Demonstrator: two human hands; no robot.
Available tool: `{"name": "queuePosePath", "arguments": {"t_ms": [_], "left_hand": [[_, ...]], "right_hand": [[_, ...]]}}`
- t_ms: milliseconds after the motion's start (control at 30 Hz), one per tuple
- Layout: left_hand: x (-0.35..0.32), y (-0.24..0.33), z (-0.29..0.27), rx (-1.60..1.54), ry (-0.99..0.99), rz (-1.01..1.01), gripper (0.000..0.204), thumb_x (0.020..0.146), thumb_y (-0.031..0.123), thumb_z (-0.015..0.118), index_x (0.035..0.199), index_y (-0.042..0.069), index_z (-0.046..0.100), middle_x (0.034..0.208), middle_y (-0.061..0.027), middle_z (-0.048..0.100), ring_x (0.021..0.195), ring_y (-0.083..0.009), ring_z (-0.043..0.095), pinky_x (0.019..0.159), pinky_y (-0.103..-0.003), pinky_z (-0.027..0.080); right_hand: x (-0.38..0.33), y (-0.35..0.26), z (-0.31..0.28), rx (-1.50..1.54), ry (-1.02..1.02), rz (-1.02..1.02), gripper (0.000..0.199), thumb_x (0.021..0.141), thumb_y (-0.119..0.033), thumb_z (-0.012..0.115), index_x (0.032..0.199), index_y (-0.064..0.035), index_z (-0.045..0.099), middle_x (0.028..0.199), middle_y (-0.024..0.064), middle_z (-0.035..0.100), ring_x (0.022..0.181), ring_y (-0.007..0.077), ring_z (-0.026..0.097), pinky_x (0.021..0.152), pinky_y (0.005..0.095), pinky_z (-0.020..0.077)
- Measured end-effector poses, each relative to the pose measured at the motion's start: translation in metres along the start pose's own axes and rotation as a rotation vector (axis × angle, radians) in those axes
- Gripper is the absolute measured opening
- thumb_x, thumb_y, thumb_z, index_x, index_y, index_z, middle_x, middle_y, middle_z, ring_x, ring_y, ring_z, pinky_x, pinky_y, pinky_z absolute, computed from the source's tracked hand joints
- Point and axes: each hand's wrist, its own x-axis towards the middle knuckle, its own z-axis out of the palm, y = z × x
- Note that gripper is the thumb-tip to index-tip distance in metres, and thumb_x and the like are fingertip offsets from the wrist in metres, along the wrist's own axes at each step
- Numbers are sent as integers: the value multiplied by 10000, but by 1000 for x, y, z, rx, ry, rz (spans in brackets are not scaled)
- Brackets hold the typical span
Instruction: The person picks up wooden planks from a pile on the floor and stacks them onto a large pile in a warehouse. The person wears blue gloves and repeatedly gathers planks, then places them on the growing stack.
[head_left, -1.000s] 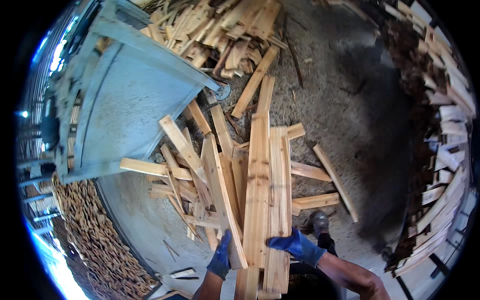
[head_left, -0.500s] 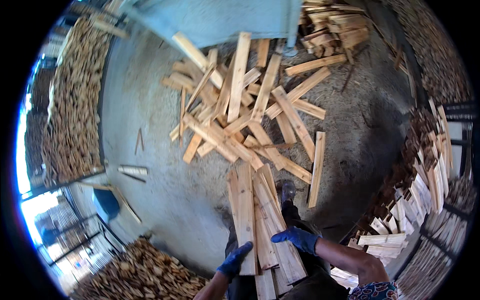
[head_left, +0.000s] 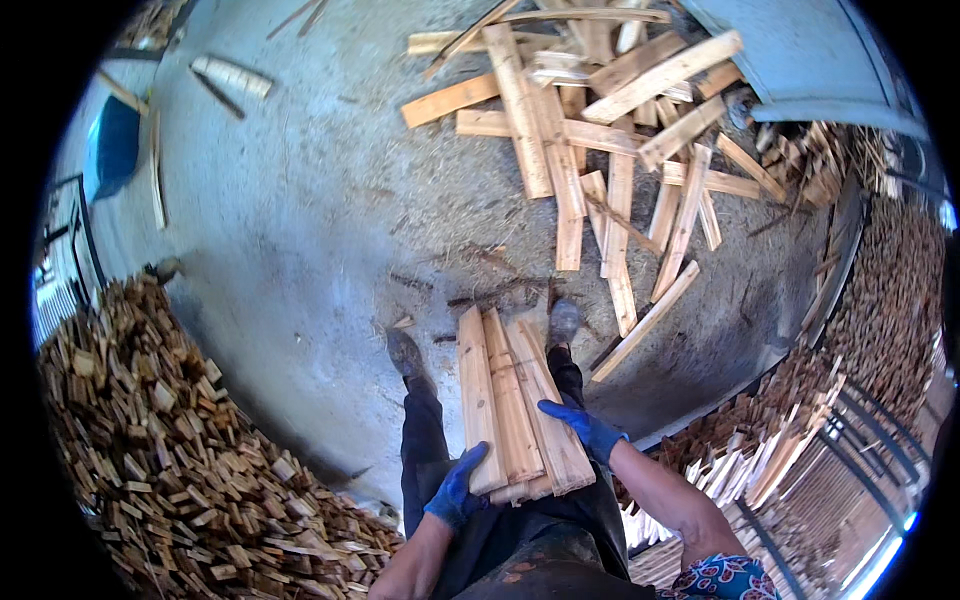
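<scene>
A bundle of several short wooden boards (head_left: pixel 513 410) rests against my thighs, its near ends toward my body. My left hand (head_left: pixel 459 488), in a blue glove, grips the bundle's left side near its close end. On the opposite side my right hand (head_left: pixel 585 428), also blue-gloved, presses in with its thumb side on the top of the right board. The boards lie lengthwise, side by side, with more board ends showing underneath. Most of the fingers of both hands are hidden beneath or behind the wood.
Loose boards (head_left: pixel 620 150) lie scattered on the concrete floor (head_left: pixel 300 230) ahead. A large stack of wood pieces (head_left: pixel 190 450) rises at the left. A light-blue metal panel (head_left: pixel 810 55) stands far right, a blue tub (head_left: pixel 112 145) far left. More wood (head_left: pixel 890 270) is piled at the right.
My view and body have turned left, so the loose boards now appear farther right. The boards between my hands, spread before, now sit closer together and more even.
</scene>
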Motion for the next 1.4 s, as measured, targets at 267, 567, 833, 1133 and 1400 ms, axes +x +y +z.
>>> {"name": "queuePosePath", "arguments": {"t_ms": [267,567,833,1133,1400], "left_hand": [[13,9,0,-80,-153,81,573,848,246,669,1319,60,402,1129,-153,579,970,-271,623,798,-419,550],[-127,-52,70,0,-337,534,786,824,254,710,1423,22,256,1315,-125,478,1189,-229,495,998,-360,416],[-340,-72,141,56,-541,1408,736,828,326,691,1392,22,328,1348,-108,434,1286,-190,360,1092,-332,244],[-508,-145,75,39,-428,2275,1066,713,349,788,1476,53,106,1472,-110,259,1361,-207,214,1117,-348,166],[-640,-209,-82,-280,59,2509,986,769,261,760,1471,48,102,1302,-158,466,1182,-239,476,980,-352,414]], "right_hand": [[-2,3,30,-215,-33,-75,672,787,-244,734,1338,-26,417,1207,93,556,1037,159,579,861,315,505],[-143,-56,69,-554,-334,-397,791,800,-249,673,1436,-20,261,1390,133,402,1239,207,425,1042,351,354],[-333,-140,243,-1017,-451,-1193,801,804,-321,669,1425,-3,275,1398,129,392,1242,229,417,1049,376,339],[-468,-60,397,-1107,-1082,-1591,824,809,-402,666,1412,17,291,1407,124,380,1246,253,408,1056,404,322],[-567,124,580,-1091,-1656,-1431,912,715,-328,701,1433,4,248,1352,192,422,1199,276,468,1013,368,390]]}}
